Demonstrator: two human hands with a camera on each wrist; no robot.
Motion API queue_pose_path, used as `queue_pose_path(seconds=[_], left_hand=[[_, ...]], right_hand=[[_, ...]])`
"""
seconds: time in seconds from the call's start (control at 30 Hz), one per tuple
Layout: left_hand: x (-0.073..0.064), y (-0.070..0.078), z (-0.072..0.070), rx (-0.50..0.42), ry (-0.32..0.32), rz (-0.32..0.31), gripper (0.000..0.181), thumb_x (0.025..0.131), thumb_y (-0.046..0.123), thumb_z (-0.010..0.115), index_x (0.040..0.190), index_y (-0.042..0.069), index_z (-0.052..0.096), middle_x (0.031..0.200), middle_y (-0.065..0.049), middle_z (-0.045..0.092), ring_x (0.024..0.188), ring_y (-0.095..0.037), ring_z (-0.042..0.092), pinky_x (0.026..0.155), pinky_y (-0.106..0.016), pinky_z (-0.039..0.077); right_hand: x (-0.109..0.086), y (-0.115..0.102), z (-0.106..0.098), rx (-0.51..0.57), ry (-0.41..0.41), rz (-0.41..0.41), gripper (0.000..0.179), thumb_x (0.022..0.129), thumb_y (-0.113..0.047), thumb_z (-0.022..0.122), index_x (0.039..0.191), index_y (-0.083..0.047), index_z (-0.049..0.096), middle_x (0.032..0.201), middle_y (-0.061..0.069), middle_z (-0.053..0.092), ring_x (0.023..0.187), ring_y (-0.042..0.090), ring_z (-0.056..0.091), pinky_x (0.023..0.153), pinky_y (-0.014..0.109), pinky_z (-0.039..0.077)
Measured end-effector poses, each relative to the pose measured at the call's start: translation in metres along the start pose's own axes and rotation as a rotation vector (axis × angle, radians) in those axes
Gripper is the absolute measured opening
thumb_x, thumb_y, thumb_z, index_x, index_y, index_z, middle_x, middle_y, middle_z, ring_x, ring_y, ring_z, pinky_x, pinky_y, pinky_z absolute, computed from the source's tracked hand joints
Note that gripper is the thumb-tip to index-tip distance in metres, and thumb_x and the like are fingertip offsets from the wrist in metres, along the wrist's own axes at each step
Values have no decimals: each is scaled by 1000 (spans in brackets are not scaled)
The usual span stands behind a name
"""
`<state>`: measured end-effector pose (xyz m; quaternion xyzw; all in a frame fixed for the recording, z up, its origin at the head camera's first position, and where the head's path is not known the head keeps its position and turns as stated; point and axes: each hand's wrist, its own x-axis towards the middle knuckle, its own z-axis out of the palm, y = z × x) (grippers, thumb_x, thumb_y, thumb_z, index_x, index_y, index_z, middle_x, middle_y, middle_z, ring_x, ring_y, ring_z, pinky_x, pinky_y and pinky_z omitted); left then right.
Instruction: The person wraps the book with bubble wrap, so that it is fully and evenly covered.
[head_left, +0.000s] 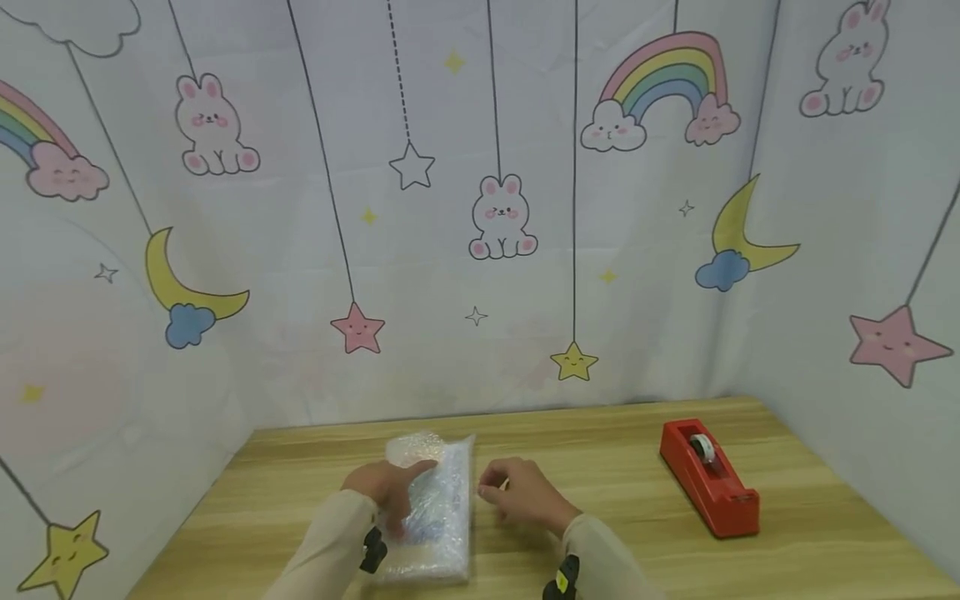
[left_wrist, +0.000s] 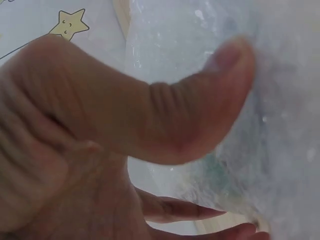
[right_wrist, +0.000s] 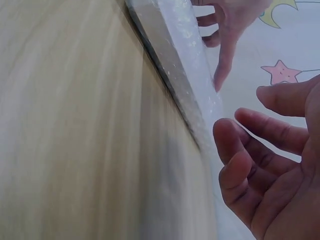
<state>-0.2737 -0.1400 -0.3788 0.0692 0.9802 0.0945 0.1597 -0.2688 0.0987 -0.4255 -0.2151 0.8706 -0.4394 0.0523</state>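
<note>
A flat rectangular package in bubble wrap lies on the table in the head view; what is inside is blurred by the plastic. My left hand rests on its left part, the thumb stretched across the top. In the left wrist view the thumb lies against the clear wrap, with the other fingers extended below. Just off the package's right edge is my right hand, apart from it. Its fingers are loosely bent and hold nothing in the right wrist view.
A red tape dispenser with a roll of tape stands at the right of the wood-grain table. Behind and at both sides hangs a white cloth printed with rabbits, stars, moons and rainbows.
</note>
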Motion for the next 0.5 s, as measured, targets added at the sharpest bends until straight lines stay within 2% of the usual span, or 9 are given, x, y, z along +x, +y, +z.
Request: queue_pose_path(seconds=[0.07,0.13,0.2,0.33,0.4,0.47,0.5], left_hand=[[1,1,-1,7,-12,9,104,66,2,87,150,43,39,105,-5,68,58,-12,45,49,-24,39],[2,-1,-2,0,-23,15,105,66,3,88,150,44,40,101,-4,68,58,-12,43,50,-24,38],[2,-6,-4,-48,-45,26,106,66,3,88,150,44,40,106,-5,67,60,-12,44,50,-24,40],[3,-21,-7,-168,-76,50,107,66,4,90,151,43,40,126,-11,64,66,-15,49,54,-28,48],[4,-28,-9,-211,-84,64,106,65,6,91,151,43,40,127,-13,62,68,-16,51,56,-29,50],[4,-33,-11,-233,-101,99,105,66,6,91,152,39,40,131,-15,61,72,-17,54,58,-31,53],[4,-36,-12,-245,-110,121,104,67,7,90,153,36,39,139,-17,56,80,-19,59,63,-34,56]], right_hand=[[-3,3,-6,-22,-9,1,11,98,-21,64,94,-12,70,93,1,69,65,12,60,58,24,50],[-6,6,-12,-43,-16,-16,12,98,-20,63,95,-11,70,93,2,69,65,14,61,58,25,50],[-9,8,-19,-59,-21,-32,12,98,-20,63,95,-11,70,92,2,69,63,15,62,57,25,51],[-16,12,-32,-78,-33,-46,12,99,-20,62,96,-11,69,92,2,68,63,16,63,56,26,52],[-20,17,-38,-88,-35,-50,13,99,-20,61,97,-10,69,92,3,68,63,16,63,56,26,52],[-23,22,-43,-104,-31,-44,13,99,-20,62,97,-10,69,92,2,68,64,15,62,56,26,52],[-25,25,-46,-110,-27,-43,12,99,-20,62,96,-10,69,92,2,68,64,14,62,56,25,52]])
